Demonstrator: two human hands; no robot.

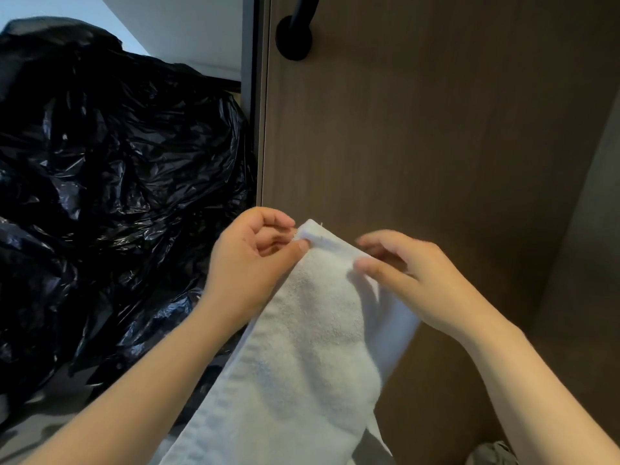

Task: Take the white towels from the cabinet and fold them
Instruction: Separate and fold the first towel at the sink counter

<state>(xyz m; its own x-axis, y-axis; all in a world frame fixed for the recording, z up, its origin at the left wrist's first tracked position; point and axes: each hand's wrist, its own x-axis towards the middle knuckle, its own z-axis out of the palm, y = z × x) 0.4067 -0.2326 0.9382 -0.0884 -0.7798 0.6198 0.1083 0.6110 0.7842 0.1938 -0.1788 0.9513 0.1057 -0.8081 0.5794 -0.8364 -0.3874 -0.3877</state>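
Observation:
A white towel [302,347] hangs down from my two hands in front of the brown cabinet door [436,129]. My left hand [251,260] pinches the towel's top corner between thumb and curled fingers. My right hand [412,276] holds the towel's upper edge a little to the right, its thumb on the front of the cloth and its fingers behind. The towel's lower part runs out of the bottom of the view.
A large black plastic bag [110,196] fills the left side, inside the open cabinet. A black handle [295,31] is fixed near the top of the door. A grey cloth [493,454] shows at the bottom right.

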